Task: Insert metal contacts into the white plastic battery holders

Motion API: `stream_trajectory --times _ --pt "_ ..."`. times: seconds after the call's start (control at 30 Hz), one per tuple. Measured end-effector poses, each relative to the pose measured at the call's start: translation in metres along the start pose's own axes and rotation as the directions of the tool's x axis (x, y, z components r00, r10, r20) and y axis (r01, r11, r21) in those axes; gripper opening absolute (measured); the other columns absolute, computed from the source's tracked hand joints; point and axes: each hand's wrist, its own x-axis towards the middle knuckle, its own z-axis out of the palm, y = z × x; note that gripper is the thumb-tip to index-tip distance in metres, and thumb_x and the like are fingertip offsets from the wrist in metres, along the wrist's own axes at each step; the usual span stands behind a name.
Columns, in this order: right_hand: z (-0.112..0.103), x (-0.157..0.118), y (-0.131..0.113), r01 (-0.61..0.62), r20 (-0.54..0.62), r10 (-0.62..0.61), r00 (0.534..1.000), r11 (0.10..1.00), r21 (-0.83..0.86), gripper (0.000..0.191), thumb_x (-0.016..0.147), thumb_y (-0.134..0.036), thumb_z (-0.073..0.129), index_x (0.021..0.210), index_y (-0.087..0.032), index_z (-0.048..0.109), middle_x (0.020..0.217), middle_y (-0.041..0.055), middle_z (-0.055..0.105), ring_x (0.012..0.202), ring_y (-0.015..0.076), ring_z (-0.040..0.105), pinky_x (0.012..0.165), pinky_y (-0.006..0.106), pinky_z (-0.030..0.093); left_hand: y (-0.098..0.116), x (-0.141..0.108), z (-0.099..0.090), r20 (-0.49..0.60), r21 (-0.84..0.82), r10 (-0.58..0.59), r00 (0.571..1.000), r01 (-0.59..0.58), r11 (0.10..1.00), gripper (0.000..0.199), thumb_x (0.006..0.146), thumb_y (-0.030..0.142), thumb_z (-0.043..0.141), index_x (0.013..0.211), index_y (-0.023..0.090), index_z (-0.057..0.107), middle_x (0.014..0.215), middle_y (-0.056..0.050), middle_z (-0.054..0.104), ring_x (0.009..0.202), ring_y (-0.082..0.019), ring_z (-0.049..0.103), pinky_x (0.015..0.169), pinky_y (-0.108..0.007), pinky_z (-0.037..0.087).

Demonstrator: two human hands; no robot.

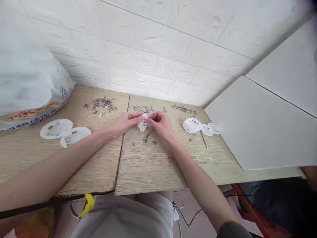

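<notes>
White plastic, small and rounded, sits in our grip near the middle of the desk (148, 168): this white piece (143, 125) is held upright between both hands, just in front of a low heap of metal bits (141, 109). Our left hand (137, 119) is clamped on its upper left side, thumb and fingers together; our right hand (151, 119) is pinched closed at its upper edge, though we cannot tell whether a metal bit lies between the fingertips. A slim metal tool (149, 134) passes by the right hand, and we cannot tell whether the palm holds it. Small dark marks show on the face of our piece, so we judge it partly worked, not yet set down. To our right, a stack of white ovals (192, 125) with similar marks overlaps smaller ovals (207, 129), beside a thin stick (204, 139); these look to us like further along or finished ones, but that is only a guess. To our left lie two larger ovals (56, 128), touching, their stage unclear. Plenty seems left: loose metal parts remain in a left heap (105, 103) and a right heap (184, 108), with a bulging bag (29, 76) at the desk's left end.
</notes>
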Motion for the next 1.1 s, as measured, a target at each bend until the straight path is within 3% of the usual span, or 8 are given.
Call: stream_trajectory --times 0.23,0.43,0.63,0.8,0.93,1.1 --pt "0.0 -0.002 -0.002 0.051 -0.039 -0.054 0.998 0.996 -0.074 0.012 0.073 -0.026 0.068 0.077 -0.016 0.062 0.075 0.0024 0.066 0.066 0.0124 0.057 0.063 0.027 0.046 0.001 0.0 0.0 -0.055 -0.034 0.001 0.998 -0.003 0.999 0.029 0.078 0.041 0.07 0.098 0.021 0.075 0.099 -0.006 0.071 0.104 -0.025 0.061 0.096 -0.037 0.046" --pt "-0.005 0.001 -0.003 0.144 -0.007 -0.148 0.989 0.971 -0.191 0.012 0.08 -0.025 0.062 0.087 -0.016 0.067 0.081 0.0035 0.07 0.07 0.0128 0.06 0.066 0.027 0.045 0.001 0.001 -0.001 -0.066 -0.084 0.004 0.998 -0.01 0.996 0.03 0.081 0.043 0.066 0.093 0.016 0.074 0.099 -0.009 0.07 0.102 -0.025 0.061 0.093 -0.038 0.048" --pt "-0.005 0.003 0.0 0.206 0.04 -0.202 0.979 0.946 -0.249 0.009 0.08 -0.021 0.061 0.085 -0.017 0.068 0.083 0.0031 0.071 0.072 0.013 0.06 0.068 0.027 0.045 0.001 0.001 0.0 -0.096 -0.083 -0.018 0.995 0.01 0.996 0.026 0.084 0.039 0.062 0.088 0.016 0.073 0.099 -0.01 0.069 0.105 -0.026 0.06 0.091 -0.035 0.048" --pt "-0.011 0.004 0.0 0.211 0.035 -0.208 0.977 0.95 -0.232 0.023 0.089 -0.037 0.054 0.092 -0.017 0.065 0.072 0.002 0.068 0.063 0.012 0.056 0.062 0.025 0.042 0.0 0.002 -0.001 -0.099 -0.119 -0.025 0.995 0.013 0.993 0.023 0.084 0.037 0.062 0.087 0.016 0.072 0.099 -0.009 0.069 0.104 -0.026 0.061 0.089 -0.034 0.048" --pt "-0.021 0.005 -0.003 0.228 0.143 -0.192 0.971 0.925 -0.303 0.024 0.093 -0.031 0.046 0.1 -0.017 0.063 0.061 -0.0013 0.063 0.054 0.0107 0.051 0.06 0.024 0.039 0.0 0.003 0.0 -0.149 -0.156 -0.022 0.989 -0.001 0.988 0.023 0.085 0.036 0.06 0.086 0.015 0.071 0.095 -0.009 0.069 0.101 -0.025 0.062 0.089 -0.035 0.049" --pt "-0.023 0.003 -0.006 0.249 0.218 -0.184 0.958 0.911 -0.328 0.021 0.089 -0.018 0.045 0.101 -0.016 0.062 0.075 0.001 0.069 0.06 0.0111 0.054 0.063 0.024 0.04 0.0 0.003 0.001 -0.173 -0.2 -0.024 0.985 -0.011 0.98 0.025 0.084 0.036 0.063 0.087 0.012 0.07 0.096 -0.011 0.069 0.099 -0.024 0.062 0.092 -0.039 0.048"
